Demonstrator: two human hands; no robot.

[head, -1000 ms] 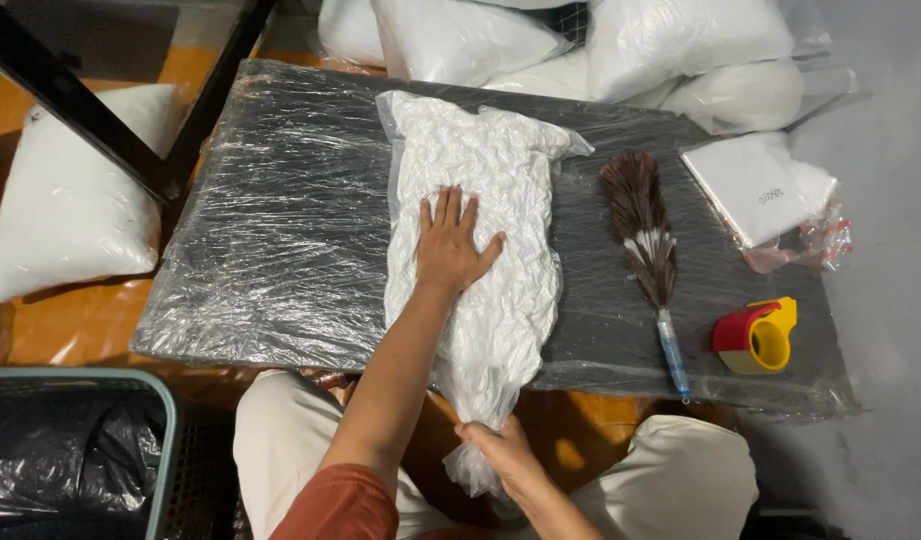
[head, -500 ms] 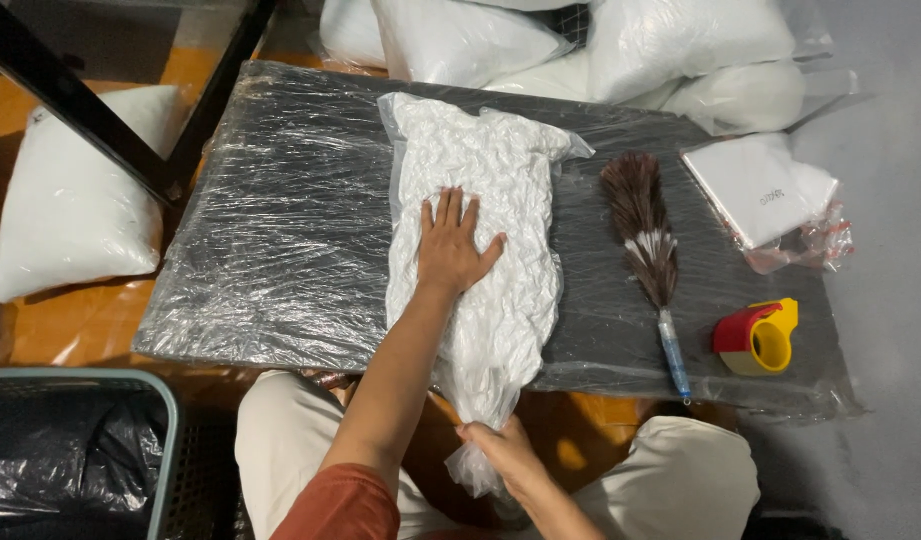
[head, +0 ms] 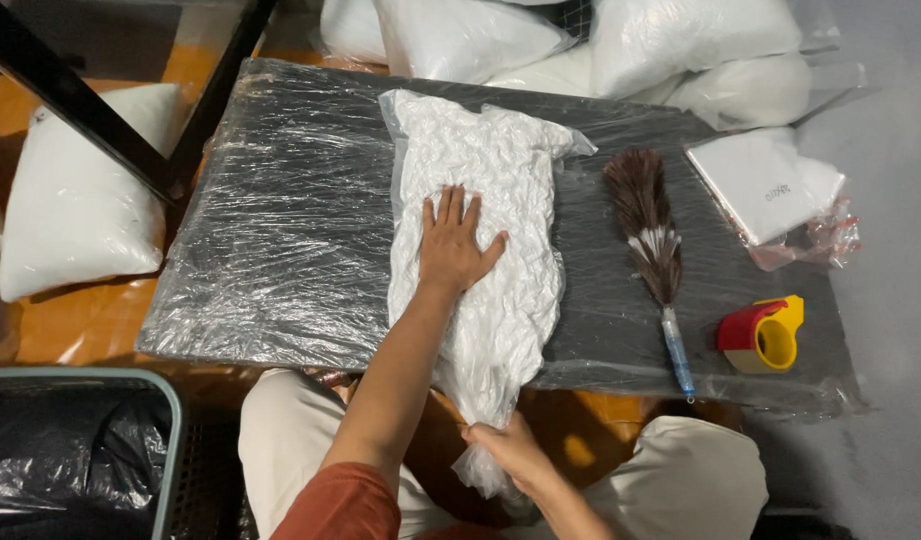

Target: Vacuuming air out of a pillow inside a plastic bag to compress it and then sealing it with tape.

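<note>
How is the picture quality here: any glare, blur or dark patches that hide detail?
Head view: sharp throughout, no motion blur on the left hand or right hand. Streaky glare runs over the plastic-wrapped board, strongest at its left half. The white bagged pillow stays readable, creases visible. The black-lined bin at lower left is dark, with little detail.

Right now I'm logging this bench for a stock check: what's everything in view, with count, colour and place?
Vacuum-packed bag: one, white, crinkled, board centre.
Board: one, dark, plastic-wrapped, low.
Feather duster: one, brown, blue handle, right of bag.
Tape dispenser: one, red and yellow, board's right end.
Flat packet: one, white, far right.
Pillows: several, white, left floor and behind board.
Bin: one, black liner, lower left.
Left hand: flat on bag.
Right hand: gripping bag's neck.
</note>
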